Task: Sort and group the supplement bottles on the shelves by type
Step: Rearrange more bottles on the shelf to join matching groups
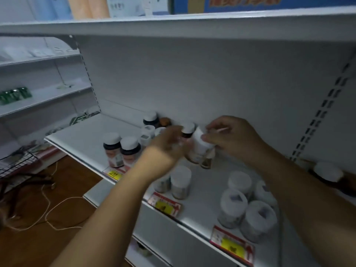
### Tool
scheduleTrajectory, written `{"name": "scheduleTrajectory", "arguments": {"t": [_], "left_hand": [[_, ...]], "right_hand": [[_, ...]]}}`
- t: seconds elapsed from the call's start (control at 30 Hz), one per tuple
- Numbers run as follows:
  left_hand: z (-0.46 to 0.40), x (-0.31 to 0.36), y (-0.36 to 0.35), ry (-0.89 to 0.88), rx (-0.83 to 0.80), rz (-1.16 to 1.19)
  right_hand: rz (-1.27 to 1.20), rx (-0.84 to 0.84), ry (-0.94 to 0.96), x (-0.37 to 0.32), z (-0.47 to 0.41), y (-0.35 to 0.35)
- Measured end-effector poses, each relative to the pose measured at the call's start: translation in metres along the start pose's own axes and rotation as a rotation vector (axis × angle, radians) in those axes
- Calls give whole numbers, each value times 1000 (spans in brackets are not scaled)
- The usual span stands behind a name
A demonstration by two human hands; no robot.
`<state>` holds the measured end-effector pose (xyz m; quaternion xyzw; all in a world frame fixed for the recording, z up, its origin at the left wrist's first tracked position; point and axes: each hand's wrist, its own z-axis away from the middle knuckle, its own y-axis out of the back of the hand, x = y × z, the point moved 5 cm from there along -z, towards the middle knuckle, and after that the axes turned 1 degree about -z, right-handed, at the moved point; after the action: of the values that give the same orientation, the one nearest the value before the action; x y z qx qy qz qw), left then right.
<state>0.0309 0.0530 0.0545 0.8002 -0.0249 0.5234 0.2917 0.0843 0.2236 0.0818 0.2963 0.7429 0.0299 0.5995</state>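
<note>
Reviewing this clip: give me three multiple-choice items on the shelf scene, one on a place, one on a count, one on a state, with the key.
1. Where do the two dark bottles with white caps stand?
A. front left of the shelf
B. floor
C. top shelf

2. How many yellow price tags show on the shelf edge?
A. one
B. three
C. six

3. What is the right hand doing?
A. hanging free
B. pinching a tilted white-capped bottle
C. gripping a cable

Key: 1 A, they stand above the leftmost tag; 2 B, three tags line the edge; 3 B, fingers close on its cap end, with the left hand beside it.
</note>
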Motion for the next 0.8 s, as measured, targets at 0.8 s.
{"name": "scheduleTrajectory", "arguments": {"t": [0.8], "left_hand": [[-60, 4, -34, -133, -154, 32]], "right_hand": [[416, 190, -30, 51, 7, 39]]}}
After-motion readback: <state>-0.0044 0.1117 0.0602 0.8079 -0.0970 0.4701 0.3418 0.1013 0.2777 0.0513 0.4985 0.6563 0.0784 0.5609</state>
